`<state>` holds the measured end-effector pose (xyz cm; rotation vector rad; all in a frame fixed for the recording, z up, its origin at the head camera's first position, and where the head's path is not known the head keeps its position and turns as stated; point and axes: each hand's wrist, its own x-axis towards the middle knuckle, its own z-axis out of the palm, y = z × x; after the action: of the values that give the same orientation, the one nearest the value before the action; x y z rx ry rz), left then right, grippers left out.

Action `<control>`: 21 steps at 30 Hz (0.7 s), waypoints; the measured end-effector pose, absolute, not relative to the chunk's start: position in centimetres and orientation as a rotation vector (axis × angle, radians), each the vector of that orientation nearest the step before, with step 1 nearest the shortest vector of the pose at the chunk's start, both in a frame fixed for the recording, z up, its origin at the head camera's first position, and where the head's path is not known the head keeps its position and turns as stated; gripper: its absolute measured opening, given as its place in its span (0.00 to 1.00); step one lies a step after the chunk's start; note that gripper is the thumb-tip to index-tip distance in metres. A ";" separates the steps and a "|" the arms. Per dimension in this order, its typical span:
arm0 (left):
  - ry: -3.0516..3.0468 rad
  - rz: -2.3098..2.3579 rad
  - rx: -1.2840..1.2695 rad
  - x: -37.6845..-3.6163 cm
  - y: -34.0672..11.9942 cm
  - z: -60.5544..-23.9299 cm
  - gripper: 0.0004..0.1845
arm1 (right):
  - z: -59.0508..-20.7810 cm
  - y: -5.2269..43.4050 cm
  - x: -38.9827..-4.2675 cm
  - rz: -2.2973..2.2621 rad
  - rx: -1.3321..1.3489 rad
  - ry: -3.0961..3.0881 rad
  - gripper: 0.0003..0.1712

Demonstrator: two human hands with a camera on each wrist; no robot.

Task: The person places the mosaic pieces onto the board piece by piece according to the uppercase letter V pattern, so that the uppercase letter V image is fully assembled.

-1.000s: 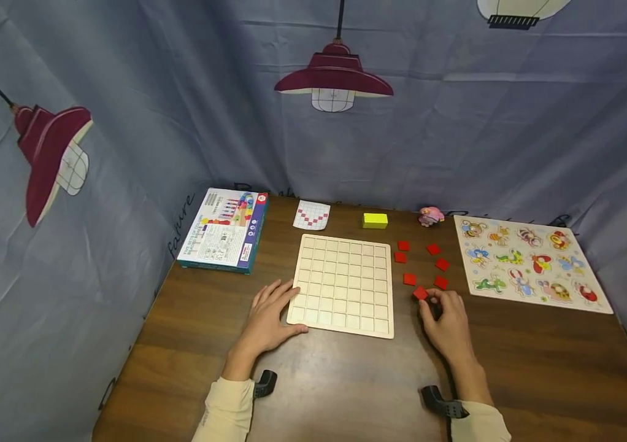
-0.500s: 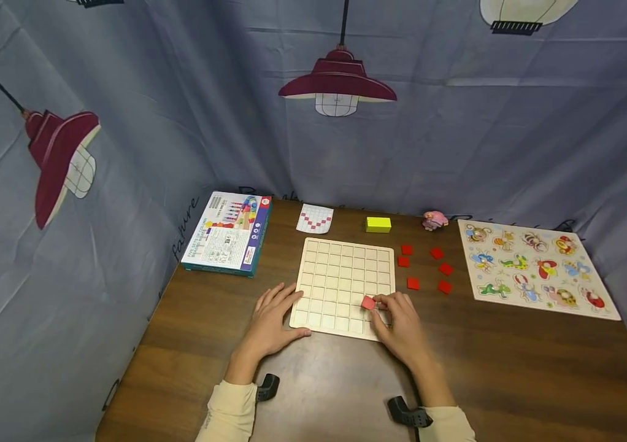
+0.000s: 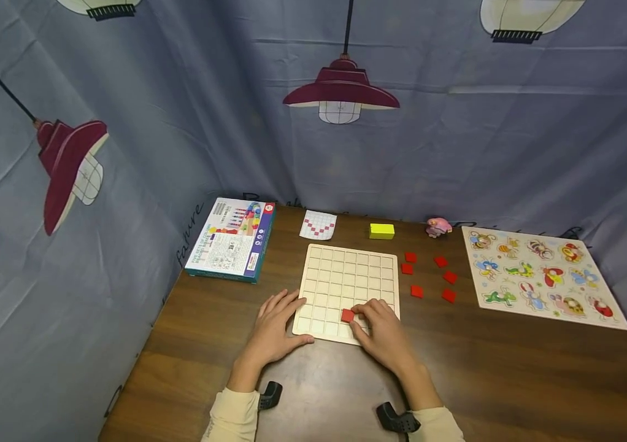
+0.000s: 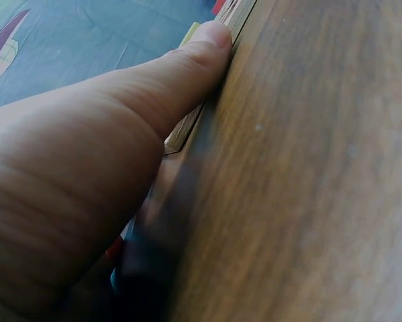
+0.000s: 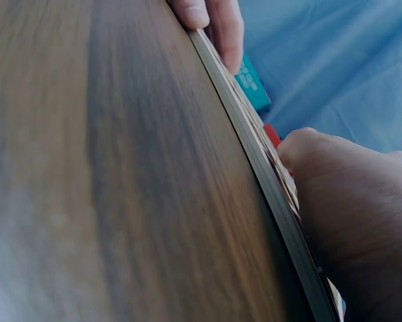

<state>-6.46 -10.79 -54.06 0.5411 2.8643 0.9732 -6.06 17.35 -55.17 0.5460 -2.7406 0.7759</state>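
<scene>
The head camera looked forward and down from above the near table edge, taking in the whole grid board (image 3: 346, 285) from mid distance. Both wrist cameras sat almost on the tabletop (image 4: 308, 174), facing along it; each caught the grid board's edge, very close, from opposite sides.

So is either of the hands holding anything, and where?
The right hand pinches a red square tile by its right edge, over the wooden grid board. The left hand only rests against the board's left edge.

Red tile (image 3: 348, 315) on grid board (image 3: 341, 277)
</scene>
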 end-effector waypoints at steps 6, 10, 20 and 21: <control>2.861 0.970 0.523 -6.6 -11.0 -54.2 0.46 | -55.2 16.9 -6.4 0.752 0.579 -2.725 0.11; 2.864 0.970 0.523 -6.8 -11.1 -54.2 0.46 | -55.2 16.8 -6.6 0.744 0.583 -2.714 0.11; 2.856 0.972 0.519 -6.7 -10.9 -54.1 0.45 | -54.9 16.7 -6.3 0.836 0.545 -2.679 0.10; 2.854 0.983 0.523 -6.7 -10.9 -54.2 0.45 | -54.8 16.7 -6.3 0.863 0.536 -2.675 0.10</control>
<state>-6.66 -10.85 -54.15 0.5231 2.8539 0.9832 -6.29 16.69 -54.83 0.5357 -2.6753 0.8632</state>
